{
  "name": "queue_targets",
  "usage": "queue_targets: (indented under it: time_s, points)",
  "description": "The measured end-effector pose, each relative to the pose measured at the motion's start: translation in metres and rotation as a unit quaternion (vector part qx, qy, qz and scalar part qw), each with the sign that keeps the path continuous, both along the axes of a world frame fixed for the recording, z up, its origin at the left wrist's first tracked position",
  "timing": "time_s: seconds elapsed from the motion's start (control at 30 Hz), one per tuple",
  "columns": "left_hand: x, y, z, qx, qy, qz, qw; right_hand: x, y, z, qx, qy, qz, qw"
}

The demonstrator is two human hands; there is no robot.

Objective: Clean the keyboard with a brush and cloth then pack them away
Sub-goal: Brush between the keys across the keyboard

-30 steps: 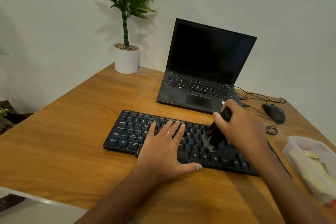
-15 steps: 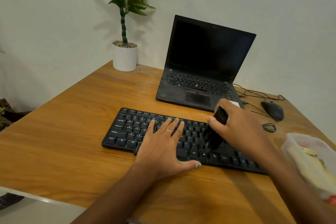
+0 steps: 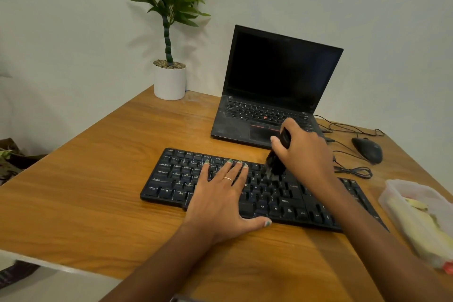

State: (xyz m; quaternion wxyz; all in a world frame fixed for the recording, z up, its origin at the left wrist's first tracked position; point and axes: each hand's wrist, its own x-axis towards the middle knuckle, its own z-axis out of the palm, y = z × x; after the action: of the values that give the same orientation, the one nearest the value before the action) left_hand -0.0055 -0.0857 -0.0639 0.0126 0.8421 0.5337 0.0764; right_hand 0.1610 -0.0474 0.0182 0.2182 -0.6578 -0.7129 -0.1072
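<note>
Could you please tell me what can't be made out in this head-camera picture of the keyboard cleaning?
- Brush: handle mostly covered by the right hand; bristles blurred.
- Keyboard: middle keys under the left hand; right end behind the right forearm.
- Plastic container: cut by the right edge; contents unclear.

A home desk corner: wooden desk (image 3: 98, 179), laptop (image 3: 274, 91), mouse (image 3: 367, 149), potted plant (image 3: 169, 56) against a plain wall.
</note>
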Motion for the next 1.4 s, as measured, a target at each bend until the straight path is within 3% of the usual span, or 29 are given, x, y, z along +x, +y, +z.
queue_targets:
  time_s: [0.07, 0.2, 0.37, 0.53, 0.67, 1.07, 1.17, 1.27, 1.4]
  points:
    - [0.001, 0.0, 0.0, 0.002, -0.002, 0.003, 1.0, -0.005, 0.005, -0.006, 0.012, 0.002, 0.023, 1.0]
    - [0.001, 0.0, -0.001, -0.002, -0.002, 0.001, 1.0, -0.009, 0.015, 0.01, -0.102, 0.029, 0.047, 0.993]
    - [0.001, 0.0, 0.0, -0.003, 0.001, 0.004, 1.0, -0.028, 0.018, -0.011, 0.019, -0.025, 0.059, 0.998]
    - [0.001, 0.0, 0.0, -0.015, 0.003, 0.0, 1.0, -0.028, 0.029, 0.027, -0.192, -0.033, 0.01, 0.981]
    - [0.001, 0.0, 0.0, -0.011, -0.003, 0.002, 1.0, -0.04, 0.028, 0.009, -0.081, -0.047, 0.005, 0.996]
    - [0.001, -0.002, 0.005, -0.032, -0.007, 0.017, 0.999, -0.03, 0.036, -0.026, 0.086, 0.148, 0.01, 0.985]
    - [0.001, -0.002, 0.004, -0.028, -0.01, 0.022, 0.999, -0.028, 0.031, -0.034, 0.137, 0.155, 0.037, 0.978]
    - [0.002, -0.002, 0.003, -0.021, -0.008, 0.03, 0.999, -0.024, 0.029, -0.031, 0.116, 0.166, 0.065, 0.977]
    - [-0.007, -0.001, 0.003, -0.029, 0.005, 0.03, 0.999, -0.014, 0.024, -0.018, -0.026, 0.124, 0.089, 0.988]
